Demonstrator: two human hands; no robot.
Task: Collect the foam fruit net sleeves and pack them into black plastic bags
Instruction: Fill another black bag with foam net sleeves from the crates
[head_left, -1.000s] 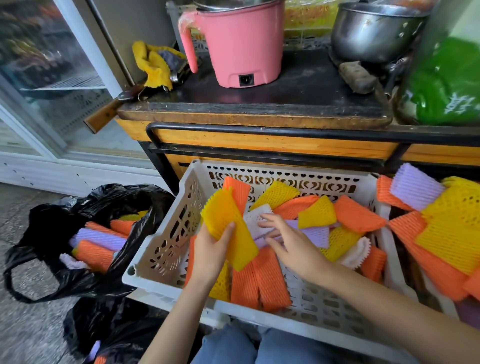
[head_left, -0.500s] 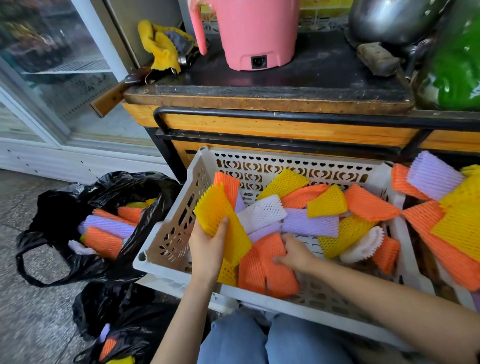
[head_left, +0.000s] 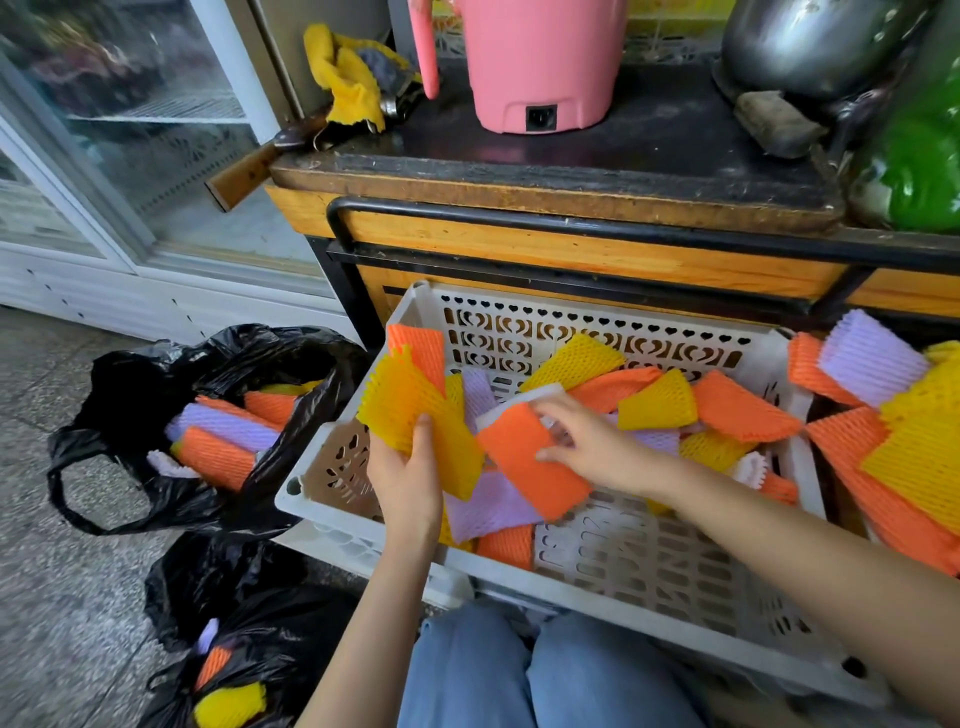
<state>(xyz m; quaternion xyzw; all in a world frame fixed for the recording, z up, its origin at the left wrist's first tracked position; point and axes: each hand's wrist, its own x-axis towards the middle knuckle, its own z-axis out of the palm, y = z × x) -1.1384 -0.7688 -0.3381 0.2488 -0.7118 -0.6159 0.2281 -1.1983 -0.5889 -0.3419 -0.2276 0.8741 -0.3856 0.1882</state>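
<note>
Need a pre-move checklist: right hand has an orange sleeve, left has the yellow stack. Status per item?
1. Right hand grip on orange sleeve: ok, fingers pinch its upper end.
2. Left hand hold on yellow stack: ok, thumb across the front.
3. Orange sleeve free of the pile: cannot tell, its lower end overlaps a purple sleeve.
4. Bag mouth open: ok, it sits beside the left wall of the crate, with sleeves inside.
5. Crate emptied: not ok, many sleeves remain.
</note>
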